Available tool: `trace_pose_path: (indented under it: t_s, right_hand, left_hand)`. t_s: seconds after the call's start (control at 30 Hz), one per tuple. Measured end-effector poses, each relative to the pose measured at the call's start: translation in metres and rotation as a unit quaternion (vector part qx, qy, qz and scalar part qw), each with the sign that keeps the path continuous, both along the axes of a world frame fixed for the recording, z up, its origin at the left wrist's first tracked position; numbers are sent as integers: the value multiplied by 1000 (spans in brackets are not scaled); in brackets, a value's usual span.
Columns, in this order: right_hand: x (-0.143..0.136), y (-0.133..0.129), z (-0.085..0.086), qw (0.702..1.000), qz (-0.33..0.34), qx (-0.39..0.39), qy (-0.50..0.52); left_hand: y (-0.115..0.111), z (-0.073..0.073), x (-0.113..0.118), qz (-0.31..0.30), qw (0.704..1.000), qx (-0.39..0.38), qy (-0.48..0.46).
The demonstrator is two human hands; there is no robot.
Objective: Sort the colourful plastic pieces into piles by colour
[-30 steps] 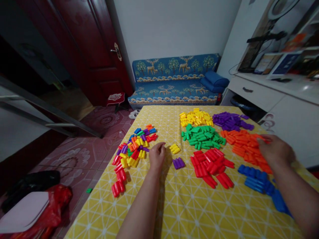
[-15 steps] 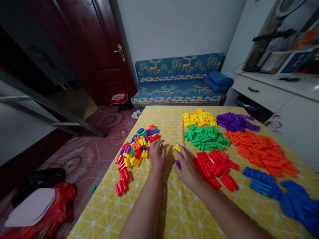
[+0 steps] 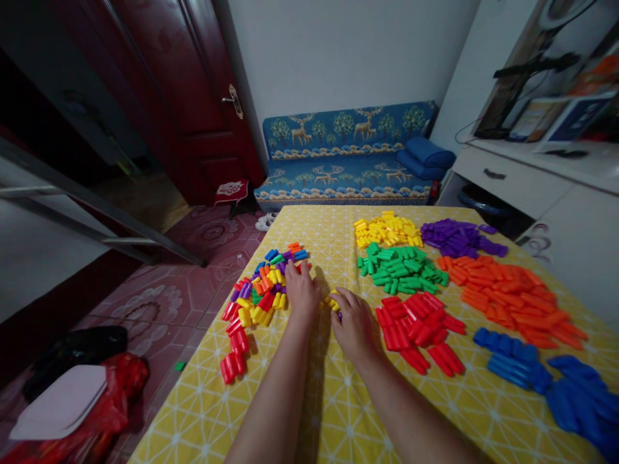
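My left hand (image 3: 302, 293) is over the right edge of a pile of mixed-colour plastic blocks (image 3: 265, 296), small ribbed pieces. Its fingers are apart and reach onto red pieces there; nothing shows in its grasp. Close beside it, my right hand (image 3: 353, 319) curls around yellow blocks (image 3: 333, 300) in its fingertips, low over the cloth. A bit of purple shows under those fingers, mostly hidden. Just right of this hand lies a heap of red blocks (image 3: 418, 328).
Sorted heaps lie on the yellow tablecloth (image 3: 387, 412): yellow blocks (image 3: 388, 230), green blocks (image 3: 402, 267), purple blocks (image 3: 459, 237), orange blocks (image 3: 510, 296) and blue blocks (image 3: 512, 357). A green block (image 3: 180, 366) is on the floor. A blue sofa (image 3: 338, 158) stands behind the table.
My left hand has moved forward and slightly left onto the mixed pile. My right hand has drawn a little left and nearer, its fingers now more curled around the yellow blocks.
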State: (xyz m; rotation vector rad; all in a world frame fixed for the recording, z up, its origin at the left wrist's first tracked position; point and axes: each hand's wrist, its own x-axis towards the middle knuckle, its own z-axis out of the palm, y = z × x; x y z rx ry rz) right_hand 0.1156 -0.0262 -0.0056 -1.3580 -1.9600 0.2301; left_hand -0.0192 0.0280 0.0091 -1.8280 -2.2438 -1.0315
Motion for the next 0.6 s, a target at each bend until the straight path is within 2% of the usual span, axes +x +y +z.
trace_pose_path:
  t_s: [0.17, 0.27, 0.37, 0.43, 0.5, 0.53, 0.6]
  right_hand:
    - [1, 2, -4, 1000, 0, 2, 14]
    - [1, 3, -4, 1000, -4, -2, 25]
    - [0, 3, -3, 999, -10, -7, 42]
    - [-1, 4, -3, 998, -13, -4, 61]
    - [-2, 4, -3, 996, -19, 2, 88]
    - [-2, 4, -3, 995, -23, 5, 102]
    - [-1, 4, -1, 991, -30, 14, 126]
  left_hand:
    - [16, 13, -7, 23, 989, -116, 92]
    - [14, 12, -9, 2, 988, -113, 108]
    - [4, 6, -10, -53, 994, -80, 61]
    - [-5, 2, -9, -104, 993, -48, -30]
    - [-14, -1, -5, -154, 971, -13, -184]
    - [-18, -3, -3, -171, 945, -1, -277]
    - [-27, -4, 4, -186, 869, 0, -458]
